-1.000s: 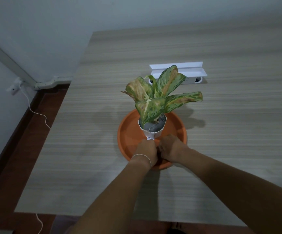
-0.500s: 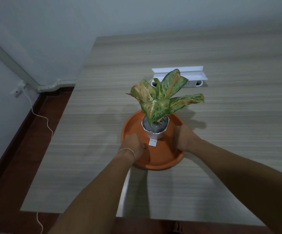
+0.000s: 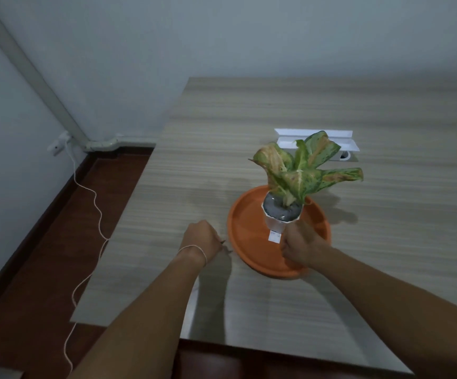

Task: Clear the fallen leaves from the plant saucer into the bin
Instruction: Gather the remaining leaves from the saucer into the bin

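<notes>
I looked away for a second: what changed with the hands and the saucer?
The left hand left the saucer and now sits closed on the table to its left, something thin at its fingertips. The right hand moved to the near rim by the white pot. Pot and saucer stayed put.

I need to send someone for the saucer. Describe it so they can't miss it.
On the pale wood-grain table, near its front edge, find the potted plant with mottled green leaves. The round orange plastic saucer lies under its white pot, the only orange thing there.
</notes>
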A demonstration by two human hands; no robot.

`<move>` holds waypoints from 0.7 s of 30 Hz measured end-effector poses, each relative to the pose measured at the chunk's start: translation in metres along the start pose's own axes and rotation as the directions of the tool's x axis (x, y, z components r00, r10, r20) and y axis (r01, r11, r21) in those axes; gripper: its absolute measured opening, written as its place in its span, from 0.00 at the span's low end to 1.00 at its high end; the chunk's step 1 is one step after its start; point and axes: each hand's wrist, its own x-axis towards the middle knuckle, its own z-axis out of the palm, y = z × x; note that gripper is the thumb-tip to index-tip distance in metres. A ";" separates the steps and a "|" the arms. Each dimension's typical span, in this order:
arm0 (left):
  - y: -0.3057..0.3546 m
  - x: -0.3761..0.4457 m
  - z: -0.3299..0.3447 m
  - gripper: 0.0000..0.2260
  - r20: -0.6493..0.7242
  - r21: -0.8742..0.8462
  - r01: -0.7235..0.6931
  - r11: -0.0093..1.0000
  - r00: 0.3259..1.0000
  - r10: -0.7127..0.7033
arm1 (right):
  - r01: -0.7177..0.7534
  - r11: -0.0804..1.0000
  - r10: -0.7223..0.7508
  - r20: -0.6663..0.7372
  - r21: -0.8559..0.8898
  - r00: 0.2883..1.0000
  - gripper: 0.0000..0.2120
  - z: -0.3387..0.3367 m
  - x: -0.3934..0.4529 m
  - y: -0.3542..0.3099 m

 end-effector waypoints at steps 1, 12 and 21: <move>-0.007 -0.005 -0.009 0.06 -0.022 -0.001 0.002 1.000 1.000 -0.002 | 0.015 1.000 -0.015 -0.006 0.001 1.000 0.08 0.004 0.003 -0.007; -0.164 -0.065 -0.125 0.05 -0.197 -0.094 0.197 0.976 0.957 -0.212 | 0.350 0.932 -0.358 -0.099 -0.090 0.929 0.07 0.015 0.012 -0.205; -0.329 -0.165 -0.169 0.10 -0.320 -0.265 0.501 0.824 0.760 -0.566 | 0.681 0.716 -0.687 0.019 -0.151 0.726 0.09 0.074 -0.016 -0.411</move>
